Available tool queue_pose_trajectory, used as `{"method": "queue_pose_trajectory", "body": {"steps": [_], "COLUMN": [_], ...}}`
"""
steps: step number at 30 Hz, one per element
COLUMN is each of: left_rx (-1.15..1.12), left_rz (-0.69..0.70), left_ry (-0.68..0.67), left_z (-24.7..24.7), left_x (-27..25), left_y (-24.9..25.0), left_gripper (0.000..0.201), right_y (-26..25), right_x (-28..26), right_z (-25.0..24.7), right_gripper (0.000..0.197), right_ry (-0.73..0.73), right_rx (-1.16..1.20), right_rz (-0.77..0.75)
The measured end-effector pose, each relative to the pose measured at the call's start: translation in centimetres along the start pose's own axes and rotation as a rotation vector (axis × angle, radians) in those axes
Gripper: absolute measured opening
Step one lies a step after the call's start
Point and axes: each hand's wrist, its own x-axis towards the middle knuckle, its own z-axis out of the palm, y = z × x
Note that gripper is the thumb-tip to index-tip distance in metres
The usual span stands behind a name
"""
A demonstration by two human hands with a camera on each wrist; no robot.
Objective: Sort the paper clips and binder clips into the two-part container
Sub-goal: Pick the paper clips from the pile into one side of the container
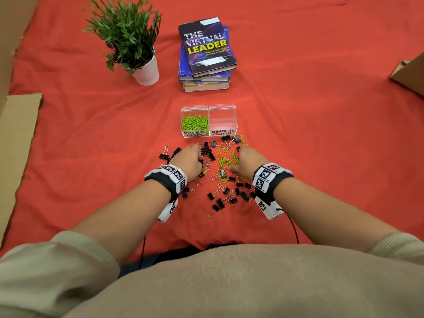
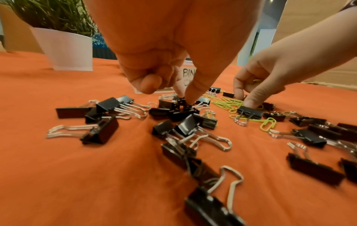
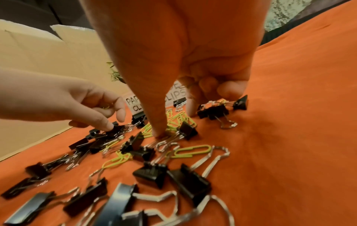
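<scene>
Container (image 1: 232,111) just beyond both hands: green paper clips (image 1: 195,122) fill its left half, right half for binder clips looks bare. Mixed pile (image 1: 226,177) between and under hands. Left hand (image 1: 189,160) pinches binder clip (image 2: 182,105). Right hand (image 1: 249,160), fingers curled, pinching among paper clips (image 3: 174,123), likely gathering same kind.

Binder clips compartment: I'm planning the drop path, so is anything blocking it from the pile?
Nothing visible does. The binder clips compartment is open-topped and looks empty; loose binder clips lie just in front on the cloth.
</scene>
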Motion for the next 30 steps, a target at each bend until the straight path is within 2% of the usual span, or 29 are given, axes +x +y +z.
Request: {"method": "queue_pose_trajectory", "body": {"steps": [2, 5, 9, 13, 17, 20, 25, 30], "left_rx": [0.001, 0.008, 0.080, 0.179, 0.231, 0.228, 0.185, 0.163], "left_rz": [0.002, 0.040, 0.056, 0.019, 0.021, 0.036, 0.024, 0.066], "left_ry": [0.020, 0.045, 0.043, 0.049, 0.011, 0.004, -0.050, -0.080], "left_z": [-0.2, 0.3, 1.5, 2.1, 2.4, 2.6, 2.2, 2.0], "left_x": [-0.1, -0.1, 0.3, 1.1, 1.4, 1.6, 1.7, 1.4], "left_y": [0.1, 1.6, 4.3, 5.7, 6.1, 5.9, 5.3, 4.2], "left_gripper": [0.018, 0.014, 0.028, 0.044, 0.047, 0.034, 0.031, 0.036], "right_y": [-0.1, 0.0, 0.0, 0.6, 1.7, 2.1, 1.6, -2.4], "right_x": [0.0, -0.2, -0.7, -0.6, -0.8, -0.7, 1.2, 3.6], "right_z": [0.4, 1.0, 1.1, 1.0, -0.3, -2.2, -5.4, -8.5], "right_gripper": [0.057, 0.044, 0.032, 0.015, 0.023, 0.022, 0.023, 0.021], "right_ry": [-0.016, -0.065, -0.044, -0.090, -0.089, -0.085, -0.144, -0.127], "right_rx": [-0.016, -0.003, -0.015, 0.025, 0.217, 0.351, 0.751, 0.826], "right_rz": [0.017, -0.010, -0.054, -0.063, -0.067, -0.070, -0.032, -0.082]}}
